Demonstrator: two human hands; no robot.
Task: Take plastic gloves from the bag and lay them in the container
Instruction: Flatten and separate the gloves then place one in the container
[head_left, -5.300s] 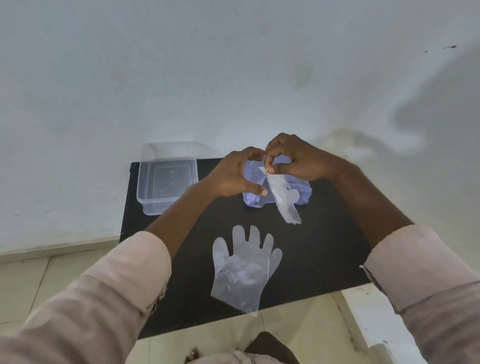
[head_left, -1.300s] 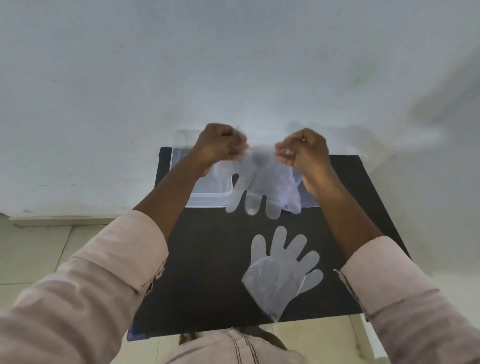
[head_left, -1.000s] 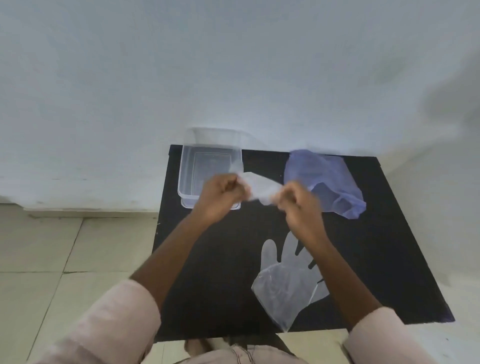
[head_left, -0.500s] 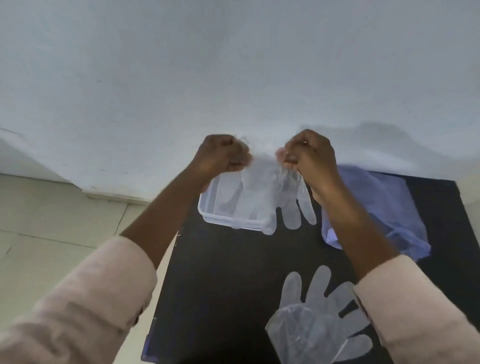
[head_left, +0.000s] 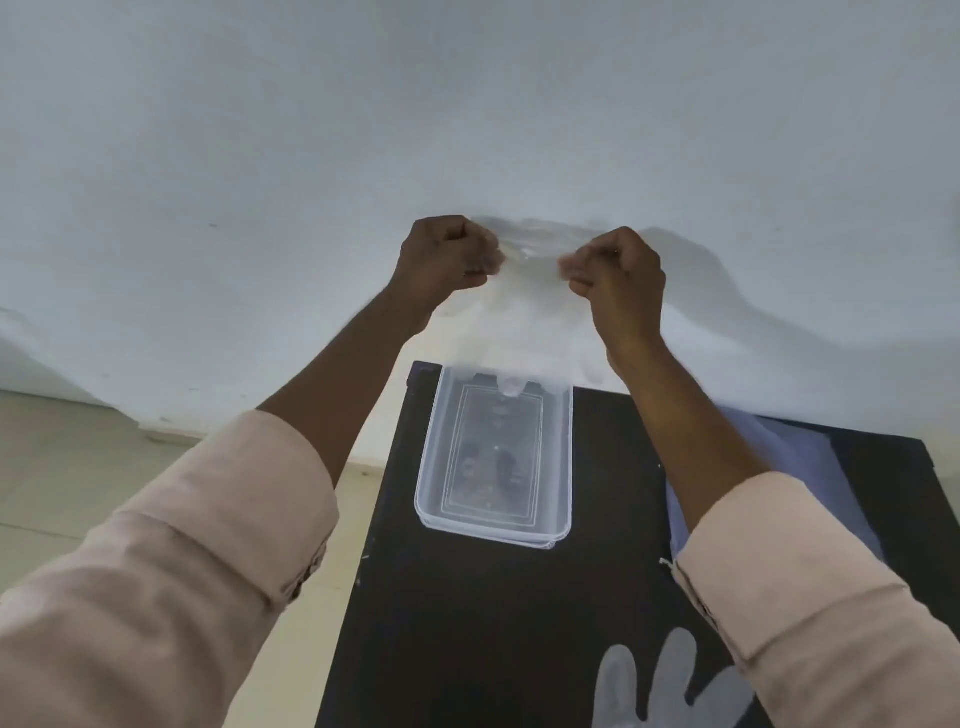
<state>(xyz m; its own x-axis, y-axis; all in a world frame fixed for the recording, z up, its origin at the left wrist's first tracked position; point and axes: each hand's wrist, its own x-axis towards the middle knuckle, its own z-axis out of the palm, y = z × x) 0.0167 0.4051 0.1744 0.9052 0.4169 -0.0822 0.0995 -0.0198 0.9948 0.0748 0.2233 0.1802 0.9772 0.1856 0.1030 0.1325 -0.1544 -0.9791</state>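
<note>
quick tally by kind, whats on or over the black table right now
plastic gloves: 2, one held up by the left hand and right hand, one lying flat
clear container: 1
bluish plastic bag: 1
total: 4

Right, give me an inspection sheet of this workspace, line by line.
Surface: black table, set against a white wall.
Job's things: clear container open, no glove inside; held glove hangs fingers down above its far end; second glove flat at the near edge; bluish bag to the right, partly behind the right forearm.
Clutter: nothing seen.
Grips: left hand and right hand each pinch the held glove's cuff, spreading it.
Cables: nothing seen.
Surroundings: tiled floor to the left.
</note>
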